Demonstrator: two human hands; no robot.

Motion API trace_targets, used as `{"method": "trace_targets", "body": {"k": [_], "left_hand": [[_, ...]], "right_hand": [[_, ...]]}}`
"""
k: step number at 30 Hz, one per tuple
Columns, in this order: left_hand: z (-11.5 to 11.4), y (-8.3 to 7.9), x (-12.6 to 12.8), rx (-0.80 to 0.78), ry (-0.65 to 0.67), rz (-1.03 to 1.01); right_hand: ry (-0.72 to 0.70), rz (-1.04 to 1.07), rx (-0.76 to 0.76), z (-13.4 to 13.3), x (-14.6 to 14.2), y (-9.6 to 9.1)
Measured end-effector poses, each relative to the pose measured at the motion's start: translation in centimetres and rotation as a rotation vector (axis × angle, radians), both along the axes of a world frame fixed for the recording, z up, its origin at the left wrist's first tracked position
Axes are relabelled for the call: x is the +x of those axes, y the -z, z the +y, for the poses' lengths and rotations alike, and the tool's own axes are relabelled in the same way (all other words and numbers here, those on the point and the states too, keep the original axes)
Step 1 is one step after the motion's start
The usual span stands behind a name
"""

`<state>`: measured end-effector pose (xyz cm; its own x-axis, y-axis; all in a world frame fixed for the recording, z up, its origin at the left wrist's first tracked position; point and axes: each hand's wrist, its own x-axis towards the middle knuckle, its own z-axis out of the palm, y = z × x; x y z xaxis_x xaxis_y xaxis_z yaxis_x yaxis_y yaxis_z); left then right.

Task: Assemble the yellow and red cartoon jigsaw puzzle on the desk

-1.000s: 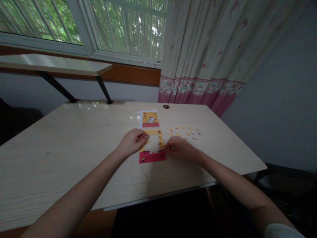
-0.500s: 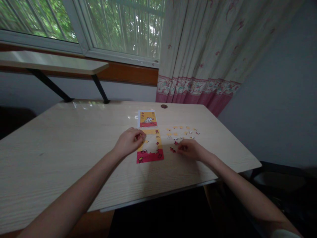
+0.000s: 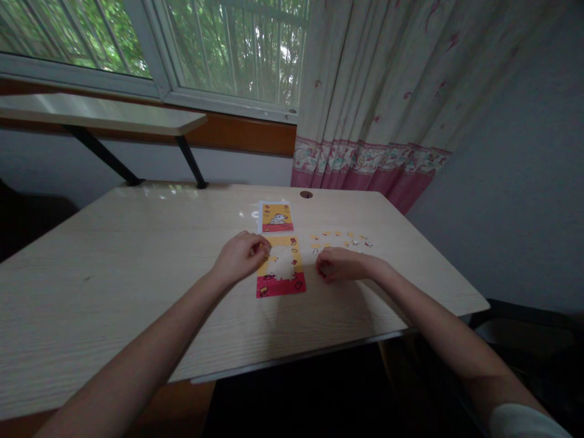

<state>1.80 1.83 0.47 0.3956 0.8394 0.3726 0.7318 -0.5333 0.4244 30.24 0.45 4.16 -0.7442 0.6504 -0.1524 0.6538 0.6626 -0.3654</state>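
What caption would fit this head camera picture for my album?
The left hand rests on a half-filled yellow-and-red puzzle, the right hand by loose pieces on a wooden desk.

My left hand rests curled on the upper left corner of the yellow and red puzzle board, fingertips touching its edge. I cannot tell whether they pinch anything. My right hand lies knuckles up just right of the board, on the table. Its fingers are bent down over a small red piece, and the grip itself is hidden. Loose pieces are scattered to the right of the board, beyond my right hand. A picture card lies flat just beyond the board's far edge, and a round hole sits farther past it. The board's middle is pale and unfilled.
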Motion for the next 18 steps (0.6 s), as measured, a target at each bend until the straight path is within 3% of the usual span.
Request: {"method": "trace_targets", "body": {"k": [4,7,11,14,18], "left_hand": [[0.0,0.0,0.0,-0.010,-0.010,-0.011],[0.0,-0.1,0.0,-0.024,-0.014,-0.042],[0.2,-0.3,-0.3,-0.022,-0.014,-0.042],[0.5,-0.6,-1.1,0.011,-0.003,0.065],[0.9,-0.1,-2.4,-0.029,0.014,0.223]], "right_hand": [[0.021,-0.037,-0.009,0.4,-0.2,-0.1],[0.077,-0.022,-0.106,0.6,-0.1,-0.5],[0.142,0.214,-0.261,0.9,-1.3,-0.8],[0.182,0.394,-0.357,1.1,-3.0,-0.3],[0.238,0.445,-0.409,1.1,-5.0,1.1]]}}
